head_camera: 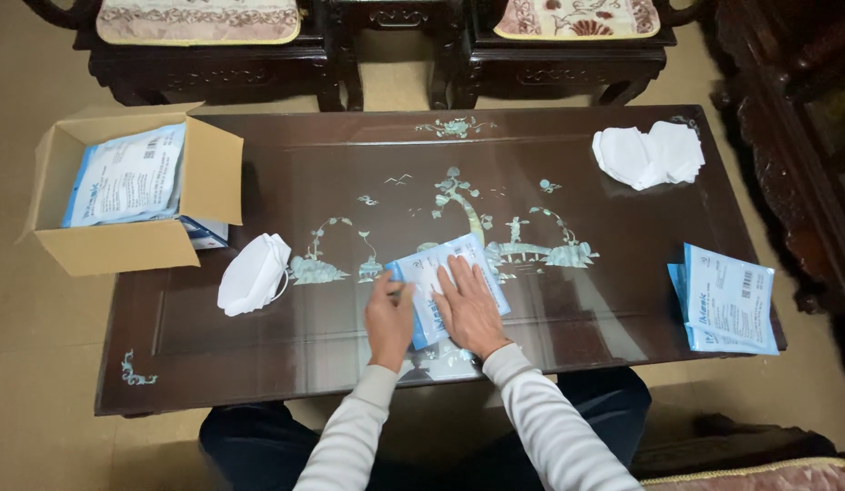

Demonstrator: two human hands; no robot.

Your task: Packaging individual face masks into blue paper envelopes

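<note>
A blue and white flat packet (440, 265) lies on the dark inlaid table (286, 182) near its front edge. My right hand (468, 309) rests flat on the packet with fingers spread. My left hand (389, 318) pinches the packet's left edge. A white folded face mask (252, 273) lies to the left of my hands, apart from them.
An open cardboard box (131, 245) with blue and white packets (127, 177) inside stands at the table's left end. Several loose white masks (648, 153) are piled at the back right. More packets (727, 298) are stacked at the front right corner. Two dark cushioned chairs (204, 45) stand behind.
</note>
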